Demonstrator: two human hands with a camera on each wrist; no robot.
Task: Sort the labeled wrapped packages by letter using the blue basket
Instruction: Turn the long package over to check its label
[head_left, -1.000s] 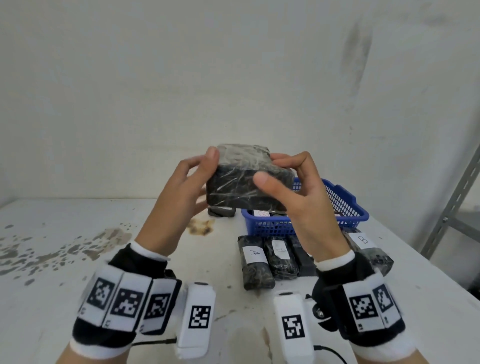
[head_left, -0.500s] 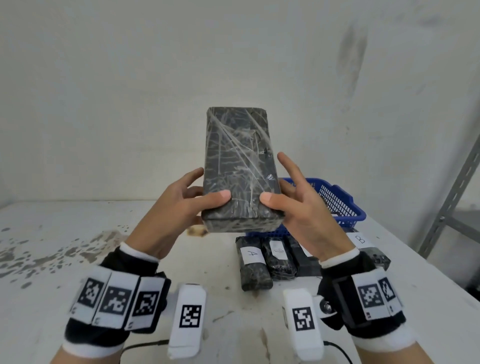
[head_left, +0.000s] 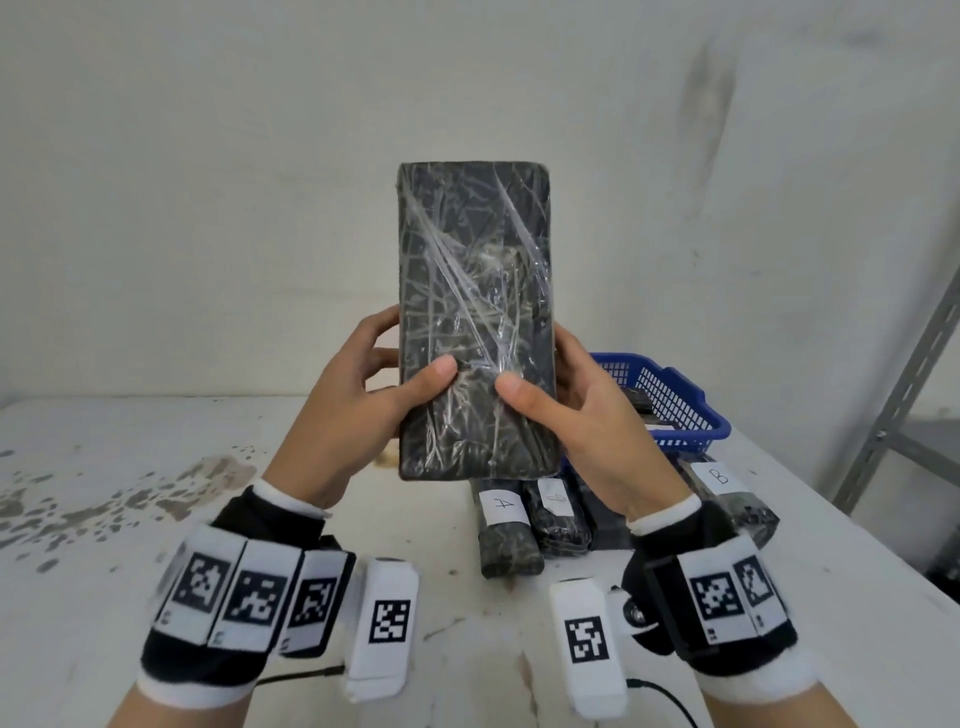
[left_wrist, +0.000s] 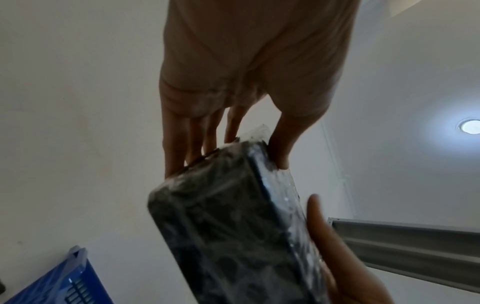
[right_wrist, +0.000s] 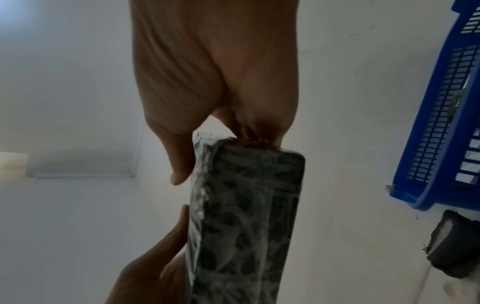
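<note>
A dark package wrapped in clear film (head_left: 475, 322) stands upright in the air before me; its facing side shows no label. My left hand (head_left: 363, 400) grips its lower left edge, thumb across the front. My right hand (head_left: 566, 410) grips the lower right edge the same way. Both wrist views show the package (left_wrist: 228, 216) (right_wrist: 244, 216) pinched between thumb and fingers. The blue basket (head_left: 670, 400) sits behind my right hand with dark packages inside. On the table lie a package labelled A (head_left: 504, 525), one beside it (head_left: 558, 512), and one labelled B (head_left: 727, 493).
The white table (head_left: 130, 519) has stained patches at the left. A grey metal shelf frame (head_left: 904, 374) stands at the right, past the table's edge. A pale wall closes the back.
The package was tipped from lying flat between my hands to standing upright, and raised. My thumbs moved onto its front face.
</note>
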